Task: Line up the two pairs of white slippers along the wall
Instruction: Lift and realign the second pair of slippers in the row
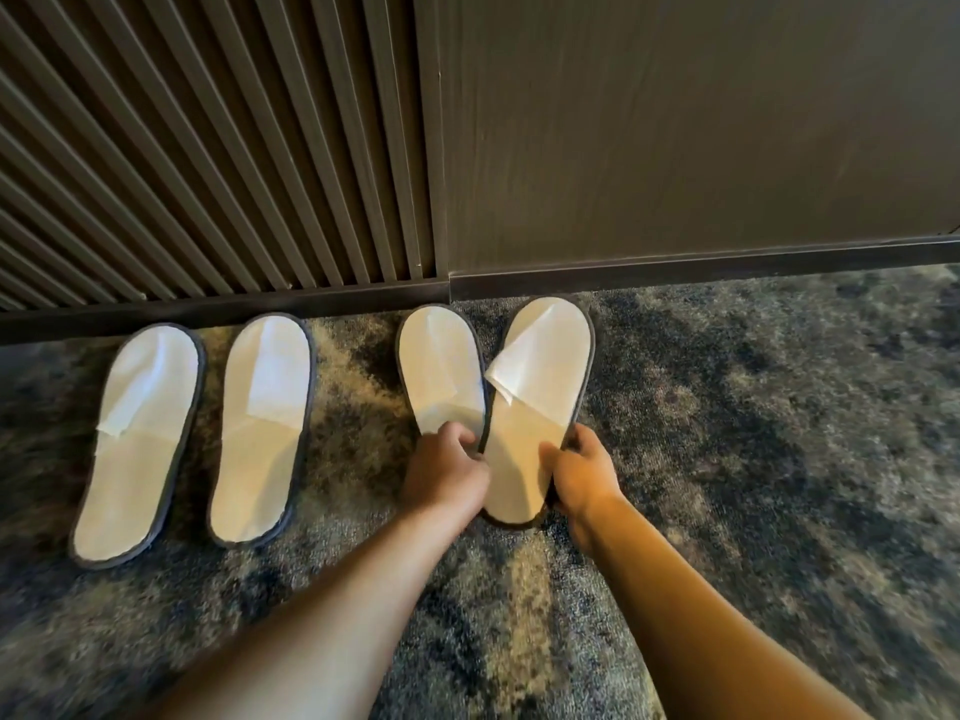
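Two white slippers with grey trim lie flat on the carpet at the left, toes to the wall: the far-left slipper (137,439) and its partner (262,428). To the right sits the second pair. My left hand (447,472) grips the heel end of the third slipper (441,371), hiding its heel. My right hand (579,478) holds the heel part of the fourth slipper (537,402), which slightly overlaps the third slipper's edge. Its white upper is folded askew.
A dark skirting board (675,275) runs along the base of the wall, ribbed panel (208,163) to the left, plain panel to the right. Mottled blue-grey carpet (779,459) stretches to the right and towards me.
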